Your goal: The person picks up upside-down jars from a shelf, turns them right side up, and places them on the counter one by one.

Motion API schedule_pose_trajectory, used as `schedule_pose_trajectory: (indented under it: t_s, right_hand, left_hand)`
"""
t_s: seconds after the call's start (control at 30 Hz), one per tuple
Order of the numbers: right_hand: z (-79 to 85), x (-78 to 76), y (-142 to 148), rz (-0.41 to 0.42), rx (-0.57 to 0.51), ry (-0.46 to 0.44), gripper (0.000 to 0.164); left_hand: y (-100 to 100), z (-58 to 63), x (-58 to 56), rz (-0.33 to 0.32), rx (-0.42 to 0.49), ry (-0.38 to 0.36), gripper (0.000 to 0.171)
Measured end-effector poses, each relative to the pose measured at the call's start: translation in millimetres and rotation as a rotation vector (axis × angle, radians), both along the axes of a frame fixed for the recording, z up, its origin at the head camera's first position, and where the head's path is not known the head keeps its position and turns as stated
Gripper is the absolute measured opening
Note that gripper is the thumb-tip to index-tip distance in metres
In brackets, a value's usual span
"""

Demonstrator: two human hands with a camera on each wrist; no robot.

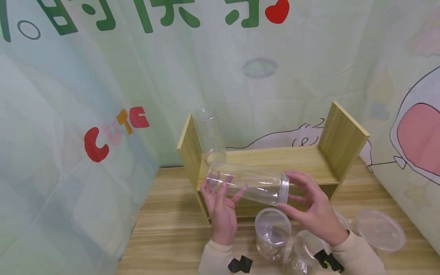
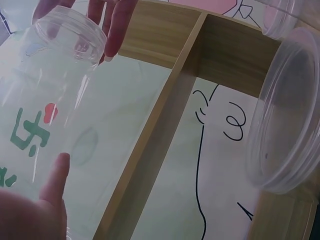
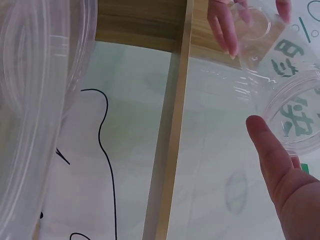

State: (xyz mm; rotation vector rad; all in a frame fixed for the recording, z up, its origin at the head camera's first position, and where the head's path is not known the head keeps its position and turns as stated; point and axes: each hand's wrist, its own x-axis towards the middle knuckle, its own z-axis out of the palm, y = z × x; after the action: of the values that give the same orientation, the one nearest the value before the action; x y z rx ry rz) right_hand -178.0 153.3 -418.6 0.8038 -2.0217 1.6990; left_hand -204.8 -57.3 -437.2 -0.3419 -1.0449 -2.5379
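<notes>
A tall clear plastic jar (image 1: 258, 185) lies almost level in the air between both hands, in front of a small wooden shelf (image 1: 275, 162). My left hand (image 1: 223, 217) holds its base end, thumb in front and fingers showing through the clear wall. At the other end, my right hand (image 1: 317, 212) grips the ribbed rim (image 1: 283, 188) between thumb and fingers. In the left wrist view the jar (image 2: 65, 85) reaches up to the right hand's fingers (image 2: 119, 25). Whether a lid covers the rim cannot be told.
Another clear jar (image 1: 209, 133) stands upright on the shelf's left side. Below the hands, a wide clear container (image 1: 273, 229) and a second clear container (image 1: 307, 248) stand on the wooden table (image 1: 161, 229). A round clear lid-like piece (image 1: 379, 230) sits at the right. Printed cloth (image 1: 213, 76) hangs behind.
</notes>
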Motion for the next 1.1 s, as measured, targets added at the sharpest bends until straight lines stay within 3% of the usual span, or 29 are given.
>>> schedule_pose_trajectory:
  t_s: [0.2,0.3,0.43,0.67,0.8,0.93,1.1]
  right_hand:
    - [1.3,2.7,1,0.027,-0.059,0.000,0.076]
    - [3.6,4.0,4,0.051,-0.083,0.009,0.076]
    - [8.1,3.3,8,0.084,-0.090,0.029,0.076]
    - [13.4,6.2,10,0.058,-0.032,-0.041,0.078]
    - [14.4,8.7,9,0.047,0.009,-0.068,0.078]
    - [14.4,8.2,9,0.048,0.028,-0.058,0.078]
    - [14.3,8.0,11,0.048,0.064,-0.067,0.077]
  left_hand:
    - [-7,-2.1,0.5,-0.001,-0.128,-0.027,0.047]
    - [-14,-1.1,1.1,0.060,-0.306,-0.029,0.059]
    - [-25,5.0,-0.5,0.161,-0.515,0.058,0.069]
    - [-35,17.7,-3.6,0.195,-0.590,0.140,0.068]
    - [-43,23.6,-6.3,0.337,-0.711,0.190,0.061]
    - [-54,33.5,-12.8,0.553,-0.872,0.296,0.049]
    - [-69,49.3,-27.3,0.810,-0.982,0.438,0.038]
